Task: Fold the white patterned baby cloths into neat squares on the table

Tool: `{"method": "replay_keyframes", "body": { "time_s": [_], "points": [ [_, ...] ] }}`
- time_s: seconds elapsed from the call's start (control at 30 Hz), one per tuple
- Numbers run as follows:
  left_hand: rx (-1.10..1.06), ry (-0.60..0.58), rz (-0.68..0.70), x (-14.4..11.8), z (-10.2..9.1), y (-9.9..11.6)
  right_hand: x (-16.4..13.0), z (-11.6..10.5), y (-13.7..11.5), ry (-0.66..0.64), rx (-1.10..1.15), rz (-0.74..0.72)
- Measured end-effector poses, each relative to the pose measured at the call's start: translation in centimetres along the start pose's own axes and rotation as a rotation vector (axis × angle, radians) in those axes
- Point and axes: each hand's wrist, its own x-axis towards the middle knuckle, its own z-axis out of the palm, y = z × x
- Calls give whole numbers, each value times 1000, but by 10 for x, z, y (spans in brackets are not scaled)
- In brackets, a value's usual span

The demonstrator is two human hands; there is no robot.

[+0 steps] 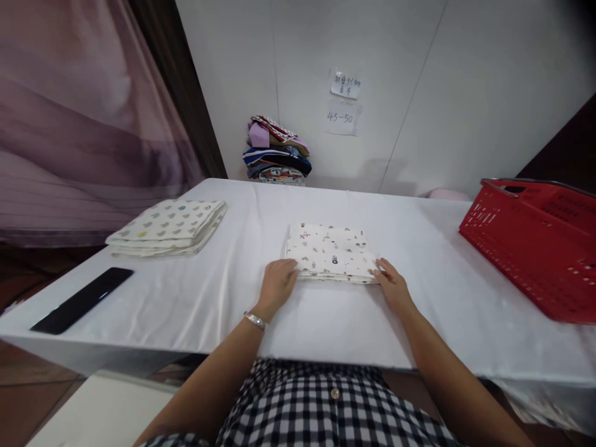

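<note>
Cloth (328,248) is apparently being squared at near corners by left hand (277,287) and right hand (395,288), pinching unclear; even pressure needed next.

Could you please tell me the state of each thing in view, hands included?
Middle printed cloth: folded, lying flat
Left hand: at that cloth's near left corner
Right hand: at its near right corner
Spotted cloth: folded in layers
Black slab: flat, face dark
Fabric pile: stacked
Red basket: upright
White tablecloth: spread, creased
</note>
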Motion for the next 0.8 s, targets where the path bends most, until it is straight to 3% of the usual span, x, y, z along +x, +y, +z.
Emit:
{"method": "replay_keyframes", "body": {
  "time_s": [0.1,0.2,0.33,0.43,0.8],
  "points": [
    [-69,154,-207,-1,-9,-19,-6,1,-7,25,-163,-96],
    [-115,191,-290,-2,-13,-27,-8,4,-15,-2,-323,-232],
    [-119,141,-248,0,-12,-18,-3,16,-25,-103,-470,-451],
    [-79,90,-263,5,-9,-7,0,26,-30,-171,-506,-536],
    [18,18,-452,19,-1,1,-8,38,-28,-204,-544,-579]
  ]
}}
